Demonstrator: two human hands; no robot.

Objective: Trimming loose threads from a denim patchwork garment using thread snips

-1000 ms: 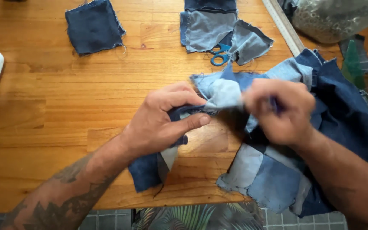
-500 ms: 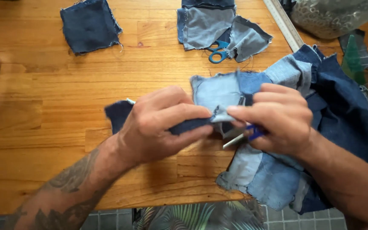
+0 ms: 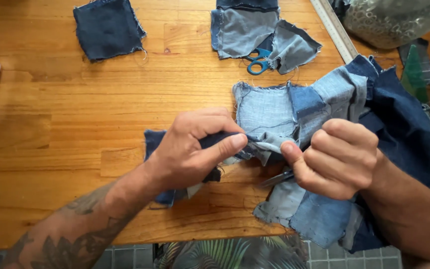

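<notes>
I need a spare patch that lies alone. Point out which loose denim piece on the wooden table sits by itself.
The dark navy square denim patch at the far left: it lies flat and alone, while the pale grey-blue pieces overlap and cover blue-handled scissors.

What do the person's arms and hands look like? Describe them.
Both hands, left hand and right hand, are bare: no gloves, rings or watch visible. The forearms carry no sleeves. The left forearm bears dark tattoos with leaf-like shapes; the right forearm shows no markings.

Bright, even daylight w/ soft sheen on the far wooden table (image 3: 51,94), only faint shadows under the left hand (image 3: 190,149) and right hand (image 3: 339,157), focus fairly sharp mid-scene, slight motion blur on the near tattooed forearm (image 3: 75,234), edges bowed a bit by wide lens.
</notes>
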